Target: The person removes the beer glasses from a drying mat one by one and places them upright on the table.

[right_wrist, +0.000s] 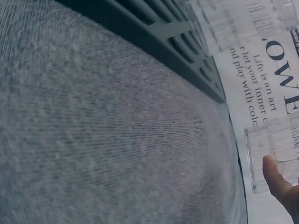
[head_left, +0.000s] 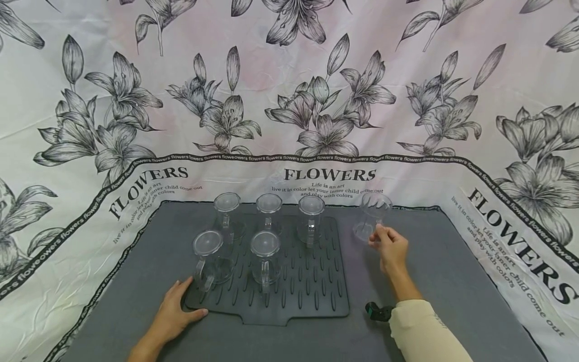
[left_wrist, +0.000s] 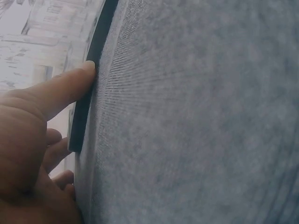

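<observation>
- My right hand (head_left: 391, 246) pinches a clear mug (head_left: 374, 213), right of the ridged mat (head_left: 296, 296); whether its base touches the table (head_left: 122, 311), I can't tell
- My left hand (head_left: 174, 309) lies spread, thumb touching the mat's near-left corner; a shove there might knock together the five mugs (head_left: 265, 245) standing on it
- A loose pinch could drop mine
- Cloth (head_left: 253, 193) reads "FLOWERS"; "Life is an art"; "live it in color"

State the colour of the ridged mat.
The mat is dark grey, clearest in the head view.
</observation>
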`<act>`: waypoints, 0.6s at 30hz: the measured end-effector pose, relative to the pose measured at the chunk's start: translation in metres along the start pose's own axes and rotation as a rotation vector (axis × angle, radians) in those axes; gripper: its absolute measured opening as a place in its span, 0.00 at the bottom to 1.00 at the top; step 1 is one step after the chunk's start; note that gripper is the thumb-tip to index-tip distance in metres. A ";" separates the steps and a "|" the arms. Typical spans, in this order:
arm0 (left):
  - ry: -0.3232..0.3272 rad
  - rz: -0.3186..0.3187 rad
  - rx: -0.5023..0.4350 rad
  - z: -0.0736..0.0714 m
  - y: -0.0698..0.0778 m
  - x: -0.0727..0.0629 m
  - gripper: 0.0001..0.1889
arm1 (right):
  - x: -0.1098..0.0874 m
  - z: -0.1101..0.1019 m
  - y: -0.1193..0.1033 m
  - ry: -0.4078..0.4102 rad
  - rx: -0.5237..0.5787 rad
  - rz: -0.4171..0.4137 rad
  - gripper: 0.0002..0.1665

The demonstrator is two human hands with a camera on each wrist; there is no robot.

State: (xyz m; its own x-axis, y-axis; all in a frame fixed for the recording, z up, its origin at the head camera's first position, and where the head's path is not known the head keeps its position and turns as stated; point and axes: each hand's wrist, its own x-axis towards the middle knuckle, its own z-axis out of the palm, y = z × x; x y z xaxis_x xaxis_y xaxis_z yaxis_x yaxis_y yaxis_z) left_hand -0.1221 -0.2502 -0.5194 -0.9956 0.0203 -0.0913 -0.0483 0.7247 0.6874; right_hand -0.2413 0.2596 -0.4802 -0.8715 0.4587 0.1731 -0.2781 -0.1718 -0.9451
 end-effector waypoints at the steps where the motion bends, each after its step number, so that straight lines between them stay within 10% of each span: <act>1: -0.001 -0.005 0.003 0.000 0.000 0.000 0.54 | 0.000 0.000 0.002 0.001 0.002 0.003 0.20; 18: 0.019 -0.005 0.014 0.002 -0.004 0.002 0.54 | -0.001 -0.005 0.017 0.011 0.018 0.062 0.17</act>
State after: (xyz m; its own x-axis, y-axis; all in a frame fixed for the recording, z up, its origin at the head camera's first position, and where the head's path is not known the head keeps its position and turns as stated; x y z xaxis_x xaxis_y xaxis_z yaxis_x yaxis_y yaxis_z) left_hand -0.1238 -0.2514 -0.5235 -0.9967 0.0036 -0.0814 -0.0526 0.7342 0.6769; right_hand -0.2428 0.2606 -0.4975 -0.8826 0.4566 0.1115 -0.2313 -0.2154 -0.9487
